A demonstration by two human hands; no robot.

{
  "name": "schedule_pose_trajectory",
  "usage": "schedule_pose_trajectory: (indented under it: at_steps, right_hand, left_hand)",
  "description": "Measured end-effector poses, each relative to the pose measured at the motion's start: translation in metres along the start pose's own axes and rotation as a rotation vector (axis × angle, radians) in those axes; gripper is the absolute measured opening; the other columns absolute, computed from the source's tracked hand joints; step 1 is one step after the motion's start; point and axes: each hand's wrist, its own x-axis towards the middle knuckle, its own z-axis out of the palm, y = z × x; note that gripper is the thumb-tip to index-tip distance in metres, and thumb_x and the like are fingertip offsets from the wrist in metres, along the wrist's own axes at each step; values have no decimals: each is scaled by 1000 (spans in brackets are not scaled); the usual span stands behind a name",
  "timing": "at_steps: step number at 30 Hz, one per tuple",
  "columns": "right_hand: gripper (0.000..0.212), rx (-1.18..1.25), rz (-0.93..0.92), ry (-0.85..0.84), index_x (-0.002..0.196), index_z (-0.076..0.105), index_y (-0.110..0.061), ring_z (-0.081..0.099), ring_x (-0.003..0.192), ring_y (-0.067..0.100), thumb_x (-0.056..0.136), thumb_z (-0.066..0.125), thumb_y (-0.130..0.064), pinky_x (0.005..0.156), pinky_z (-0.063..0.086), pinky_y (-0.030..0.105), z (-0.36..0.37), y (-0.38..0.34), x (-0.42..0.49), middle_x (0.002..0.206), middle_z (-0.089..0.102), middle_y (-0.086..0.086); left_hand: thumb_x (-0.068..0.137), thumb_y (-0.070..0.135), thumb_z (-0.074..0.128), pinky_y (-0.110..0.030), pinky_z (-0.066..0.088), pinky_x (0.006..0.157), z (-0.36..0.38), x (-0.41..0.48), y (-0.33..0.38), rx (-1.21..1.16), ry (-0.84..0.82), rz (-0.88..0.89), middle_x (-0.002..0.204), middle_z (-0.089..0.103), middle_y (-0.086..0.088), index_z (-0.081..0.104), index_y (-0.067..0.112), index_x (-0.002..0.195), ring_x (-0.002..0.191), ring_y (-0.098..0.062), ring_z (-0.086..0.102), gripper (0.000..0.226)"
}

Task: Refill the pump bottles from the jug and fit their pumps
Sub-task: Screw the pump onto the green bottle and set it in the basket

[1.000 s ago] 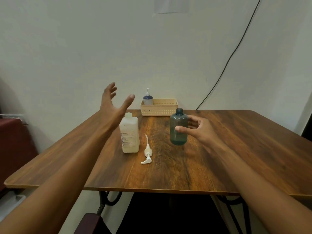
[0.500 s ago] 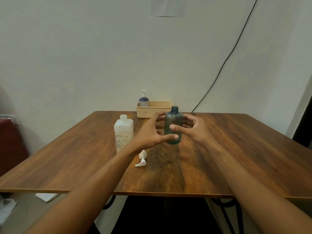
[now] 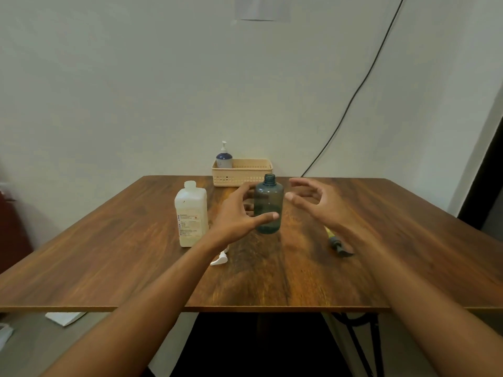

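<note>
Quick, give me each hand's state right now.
Left hand: closed around the teal bottle.
Right hand: open, holding nothing, just beside the bottle.

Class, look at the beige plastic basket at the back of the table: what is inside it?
A blue pump bottle with a white pump stands in the left end of the beige basket. The basket's wall hides the bottle's base and anything lying low inside.
</note>
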Motion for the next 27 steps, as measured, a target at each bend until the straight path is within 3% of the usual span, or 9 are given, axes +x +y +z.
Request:
schedule_pose_trajectory:
  at_steps: [4, 8, 10, 12, 15, 17, 20, 24, 27]
  right_hand:
    - [35, -332, -91, 36, 129, 72, -34, 69, 109, 1, 94, 79, -33, 90, 60, 25, -45, 32, 3, 123, 73, -15]
    - [50, -764, -164, -171, 124, 78, -28, 68, 123, 13, 89, 69, 6, 106, 56, 45, -80, 73, 0, 134, 73, -8]
    - [50, -876, -204, -328, 126, 76, -34, 63, 132, 11, 91, 70, 2, 110, 53, 42, -84, 85, -7, 142, 68, -11]
    - [44, -933, -256, -436, 130, 73, -39, 57, 138, 8, 97, 70, -10, 113, 45, 29, -83, 94, -15, 149, 63, -13]
    - [39, -957, -304, -501, 134, 70, -41, 50, 144, 5, 104, 63, -19, 117, 37, 24, -78, 103, -22, 153, 58, -15]
    - [37, -947, -313, -492, 135, 70, -39, 52, 142, 4, 106, 60, -18, 119, 42, 29, -76, 104, -24, 150, 61, -16]
    - [32, -915, -341, -462, 130, 74, -32, 64, 127, 3, 105, 62, -16, 107, 54, 34, -73, 96, -21, 136, 71, -13]
    - [38, -723, -331, -239, 129, 75, -25, 70, 110, 3, 94, 78, -11, 99, 61, 35, -71, 69, -12, 126, 74, -11]
    - [45, -492, -279, -43, 134, 72, -23, 72, 110, 5, 92, 80, -12, 101, 61, 38, -71, 28, -1, 128, 73, -9]
  left_hand:
    - [66, 59, 89, -23, 57, 89, -4, 2, -8, -13, -9, 8, 134, 59, 17, 47, 42, 139, 111, -4, 62, 86]
    - [66, 59, 89, -18, 55, 88, -2, 1, -9, -14, -18, 13, 133, 58, 17, 48, 41, 139, 108, 0, 61, 86]
    - [67, 56, 89, -11, 54, 80, -1, 0, -9, -21, -24, 10, 133, 59, 16, 49, 37, 141, 106, 2, 61, 86]
    - [68, 54, 89, -9, 53, 77, 0, -2, -9, -22, -33, 8, 134, 60, 15, 50, 36, 140, 107, 1, 62, 84]
    - [70, 49, 90, -10, 53, 78, 0, -4, -10, -26, -39, 6, 134, 61, 13, 51, 34, 139, 111, -4, 63, 81]
    - [71, 46, 90, -9, 52, 79, -1, -6, -11, -31, -40, -2, 136, 61, 12, 51, 32, 140, 114, -6, 63, 81]
    - [72, 45, 90, -14, 53, 87, -3, -7, -12, -28, -35, -7, 138, 61, 10, 50, 31, 141, 118, -9, 62, 81]
    - [73, 43, 90, -18, 53, 91, -6, -7, -10, -26, -37, -15, 140, 60, 8, 49, 30, 143, 121, -13, 62, 82]
    - [75, 41, 89, -23, 55, 94, -6, -8, -6, -20, -33, -13, 141, 60, 6, 48, 29, 144, 121, -15, 62, 81]
